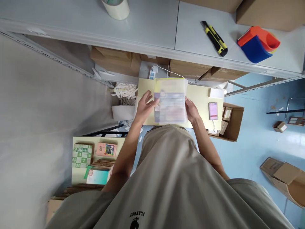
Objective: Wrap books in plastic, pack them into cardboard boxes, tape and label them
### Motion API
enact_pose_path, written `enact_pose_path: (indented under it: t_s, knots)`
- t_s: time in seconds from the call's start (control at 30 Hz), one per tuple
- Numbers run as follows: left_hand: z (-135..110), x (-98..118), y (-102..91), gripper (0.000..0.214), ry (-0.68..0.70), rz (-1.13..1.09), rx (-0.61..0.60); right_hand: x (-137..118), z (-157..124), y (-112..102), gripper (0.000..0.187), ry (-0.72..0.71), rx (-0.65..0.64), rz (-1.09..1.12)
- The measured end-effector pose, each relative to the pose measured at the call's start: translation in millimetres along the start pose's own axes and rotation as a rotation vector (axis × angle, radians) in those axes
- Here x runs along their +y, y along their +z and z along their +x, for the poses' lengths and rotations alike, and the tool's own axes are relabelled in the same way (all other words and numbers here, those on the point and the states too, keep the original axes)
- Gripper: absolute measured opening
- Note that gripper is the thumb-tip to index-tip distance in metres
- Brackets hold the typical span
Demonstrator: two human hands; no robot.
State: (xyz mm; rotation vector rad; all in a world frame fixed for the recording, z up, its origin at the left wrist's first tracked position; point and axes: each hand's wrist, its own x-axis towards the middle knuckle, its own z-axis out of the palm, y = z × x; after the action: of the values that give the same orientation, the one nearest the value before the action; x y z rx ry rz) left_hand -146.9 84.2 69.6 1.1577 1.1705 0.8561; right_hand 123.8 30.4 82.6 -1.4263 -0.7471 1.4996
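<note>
Over the bench (201, 97), my right grip (192, 110) pinches the right edge of a packet (171, 109) while my left grip (144, 107), spread loose, meets its left edge, the packet set between both, long axis running away from me.

Near its right end, the pale yellow counter (202, 95) carries a phone (213, 110) with a pinkish screen and a white box (216, 93). On the grey shelf (152, 24) beyond lie a roll of tape (118, 12), a black-and-yellow cutter (215, 38), a red-and-blue object (256, 46) and cardboard boxes (271, 14). A side counter (76, 177), left, bears a checked green-and-white box (82, 156) and a pink box (106, 149).
</note>
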Motion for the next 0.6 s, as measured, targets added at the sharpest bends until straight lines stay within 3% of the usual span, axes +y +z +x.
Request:
enact_pose_path:
  t_s: [0.13,0.33,0.4,0.5,0.6]
  knots:
    - [-8,10,-28.7,0.081,-0.091,-0.163,-0.171,7,-3,23,0.081,0.054,-0.012,0.015]
    - [-12,19,-48.1,0.072,-0.095,-0.216,-0.186,12,-1,49,0.080,0.048,-0.017,0.022]
    - [-6,13,-54.5,0.072,-0.082,-0.184,-0.161,12,2,54,0.079,0.032,-0.008,0.036]
    - [3,0,-60.5,0.075,-0.020,-0.030,-0.018,11,8,60,0.076,-0.007,0.020,0.047]
    - [3,-9,-54.1,0.077,0.035,0.112,0.044,15,13,71,0.071,-0.052,0.081,0.000]
